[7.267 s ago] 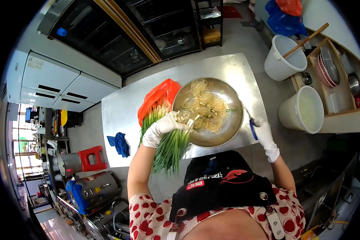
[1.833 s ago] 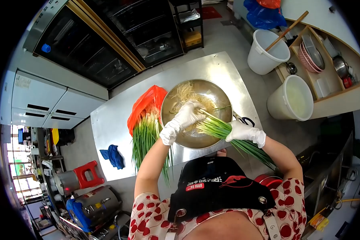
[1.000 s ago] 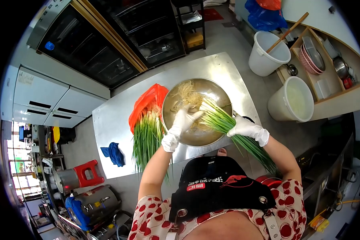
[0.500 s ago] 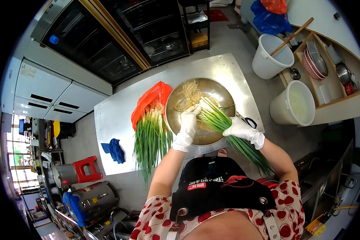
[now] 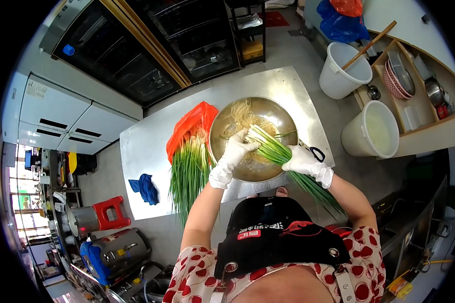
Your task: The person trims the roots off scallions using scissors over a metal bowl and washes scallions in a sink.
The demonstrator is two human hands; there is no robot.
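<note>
A bunch of green onions slants over the metal bowl, white ends up and to the left, leaves trailing down to the right. My gloved right hand is wrapped around the green stalks at the bowl's right rim. Close by, my gloved left hand has its thumb and fingers closed about the white ends. Pale stringy roots lie in the bowl. Scissors with dark handles rest by its right rim, partly hidden by my right hand.
More green onions spill from a red plastic bag left of the bowl. A blue cloth lies on the metal table. White buckets and a wooden shelf unit stand to the right, a red stool at the left.
My left hand has shifted slightly left and down, its wrist lower, while its fingers stay at the white ends. My right hand holds the bunch in nearly the same place.
</note>
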